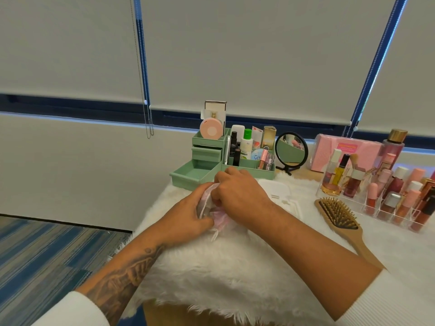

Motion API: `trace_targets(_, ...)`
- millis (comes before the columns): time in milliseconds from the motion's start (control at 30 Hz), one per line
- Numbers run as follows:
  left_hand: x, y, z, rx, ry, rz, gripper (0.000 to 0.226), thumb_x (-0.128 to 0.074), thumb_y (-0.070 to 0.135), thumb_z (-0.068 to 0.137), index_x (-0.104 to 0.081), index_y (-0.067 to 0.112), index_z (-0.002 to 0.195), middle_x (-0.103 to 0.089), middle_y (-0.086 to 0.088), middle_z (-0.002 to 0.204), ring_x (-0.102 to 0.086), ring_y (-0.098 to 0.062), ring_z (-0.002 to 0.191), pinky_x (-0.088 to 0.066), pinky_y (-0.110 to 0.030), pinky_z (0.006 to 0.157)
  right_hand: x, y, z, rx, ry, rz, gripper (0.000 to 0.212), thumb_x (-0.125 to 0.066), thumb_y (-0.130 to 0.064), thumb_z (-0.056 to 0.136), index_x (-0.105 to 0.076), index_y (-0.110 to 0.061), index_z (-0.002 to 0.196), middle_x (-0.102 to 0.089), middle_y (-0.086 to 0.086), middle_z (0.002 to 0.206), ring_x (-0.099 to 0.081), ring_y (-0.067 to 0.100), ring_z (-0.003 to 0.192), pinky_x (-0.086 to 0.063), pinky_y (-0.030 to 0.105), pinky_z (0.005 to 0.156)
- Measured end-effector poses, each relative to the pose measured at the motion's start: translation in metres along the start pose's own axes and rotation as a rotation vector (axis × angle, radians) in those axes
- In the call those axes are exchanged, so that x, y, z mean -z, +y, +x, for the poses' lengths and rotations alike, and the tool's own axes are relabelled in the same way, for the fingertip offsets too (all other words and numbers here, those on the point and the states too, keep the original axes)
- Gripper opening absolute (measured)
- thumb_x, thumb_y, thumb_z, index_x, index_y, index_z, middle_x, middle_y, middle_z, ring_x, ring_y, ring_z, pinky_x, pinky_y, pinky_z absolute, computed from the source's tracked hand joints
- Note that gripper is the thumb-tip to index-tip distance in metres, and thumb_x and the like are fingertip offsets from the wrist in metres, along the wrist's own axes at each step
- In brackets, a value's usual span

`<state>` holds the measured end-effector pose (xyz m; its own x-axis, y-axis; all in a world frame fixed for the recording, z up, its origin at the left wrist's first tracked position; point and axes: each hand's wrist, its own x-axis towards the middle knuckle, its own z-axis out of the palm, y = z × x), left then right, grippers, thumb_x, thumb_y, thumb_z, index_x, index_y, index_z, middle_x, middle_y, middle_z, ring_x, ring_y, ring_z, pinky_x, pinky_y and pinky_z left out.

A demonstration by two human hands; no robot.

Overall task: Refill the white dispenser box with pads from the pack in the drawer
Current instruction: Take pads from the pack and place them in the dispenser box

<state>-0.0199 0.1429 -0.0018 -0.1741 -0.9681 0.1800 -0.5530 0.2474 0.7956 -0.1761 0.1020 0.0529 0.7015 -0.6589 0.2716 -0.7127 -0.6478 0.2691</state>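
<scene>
A pink, clear-plastic pack of pads (pixel 207 214) with a white drawstring lies on the white fur mat, gripped between both hands. My left hand (pixel 188 215) holds its left side. My right hand (pixel 237 194) pinches its top edge, fingers curled at the opening. The white dispenser box (pixel 282 196) lies flat on the mat just right of my right hand, partly hidden by my wrist. The green organiser's bottom drawer (pixel 193 176) stands pulled out behind the hands, and nothing shows inside it.
The green organiser (pixel 247 158) holds bottles and tubes at the back. A round black mirror (pixel 291 149) stands to its right. A wooden hairbrush (pixel 341 220) lies right of the box. A clear lipstick rack (pixel 388 196) and a pink box (pixel 346 149) fill the far right.
</scene>
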Motion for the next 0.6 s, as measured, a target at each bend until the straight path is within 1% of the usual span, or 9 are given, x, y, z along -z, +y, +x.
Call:
trace_targets(67, 0.000, 0.001, -0.001, 0.000, -0.011, -0.003, 0.081, -0.064, 0.019, 0.077, -0.033, 0.052, 0.145, -0.062, 0.016, 0.132, -0.062, -0.005, 0.118, -0.053, -0.040, 0.101, -0.001, 0.001, -0.002, -0.011, 0.022, 0.008, 0.019, -0.064, -0.040, 0.091, -0.075, -0.029, 0.101, -0.060, 0.000, 0.114, -0.048, 0.020, 0.105, -0.046, 0.039, 0.091)
trace_targets(167, 0.001, 0.002, -0.001, -0.008, -0.035, -0.004, 0.084, -0.062, 0.017, 0.076, -0.032, 0.052, 0.146, -0.060, 0.015, 0.135, -0.060, -0.007, 0.123, -0.053, -0.040, 0.102, -0.008, 0.002, -0.004, -0.013, 0.038, -0.003, 0.025, -0.060, -0.038, 0.095, -0.071, -0.029, 0.115, -0.059, 0.001, 0.112, -0.047, 0.020, 0.103, -0.043, 0.036, 0.087)
trace_targets(233, 0.002, 0.003, -0.002, -0.005, -0.044, -0.009, 0.085, -0.061, 0.016, 0.075, -0.032, 0.050, 0.147, -0.060, 0.015, 0.136, -0.061, -0.005, 0.122, -0.053, -0.040, 0.102, -0.013, 0.001, -0.003, -0.016, 0.041, -0.028, 0.029, -0.058, -0.039, 0.096, -0.068, -0.026, 0.120, -0.057, 0.002, 0.114, -0.047, 0.020, 0.104, -0.042, 0.036, 0.086)
trace_targets(367, 0.001, 0.007, -0.004, -0.001, -0.059, -0.034, 0.084, -0.063, 0.020, 0.074, -0.033, 0.046, 0.148, -0.060, 0.017, 0.136, -0.060, 0.000, 0.122, -0.050, -0.035, 0.105, -0.016, 0.000, -0.002, -0.012, 0.030, -0.076, 0.035, -0.056, -0.044, 0.095, -0.067, -0.023, 0.121, -0.057, 0.002, 0.116, -0.047, 0.022, 0.108, -0.040, 0.037, 0.087)
trace_targets(467, 0.001, 0.007, -0.004, -0.006, -0.061, -0.017, 0.085, -0.064, 0.016, 0.077, -0.032, 0.044, 0.150, -0.061, 0.019, 0.134, -0.060, 0.002, 0.122, -0.049, -0.032, 0.106, -0.016, -0.003, 0.001, -0.013, -0.006, -0.116, 0.039, -0.057, -0.044, 0.095, -0.063, -0.020, 0.125, -0.058, 0.004, 0.121, -0.048, 0.024, 0.114, -0.039, 0.039, 0.094)
trace_targets(533, 0.002, 0.007, -0.003, -0.006, -0.052, -0.001, 0.085, -0.065, 0.014, 0.078, -0.031, 0.042, 0.151, -0.063, 0.017, 0.131, -0.061, 0.001, 0.120, -0.049, -0.033, 0.106, -0.015, -0.004, 0.003, -0.009, -0.005, -0.137, 0.039, -0.056, -0.043, 0.095, -0.063, -0.018, 0.124, -0.060, 0.004, 0.120, -0.049, 0.024, 0.113, -0.038, 0.040, 0.095)
trace_targets(600, 0.002, 0.007, -0.003, -0.001, -0.050, 0.008, 0.083, -0.068, 0.011, 0.082, -0.031, 0.042, 0.151, -0.065, 0.015, 0.129, -0.063, 0.000, 0.118, -0.050, -0.034, 0.105, -0.015, -0.004, 0.003, -0.004, 0.008, -0.139, 0.036, -0.055, -0.043, 0.096, -0.065, -0.018, 0.120, -0.061, 0.004, 0.115, -0.051, 0.023, 0.109, -0.038, 0.039, 0.092)
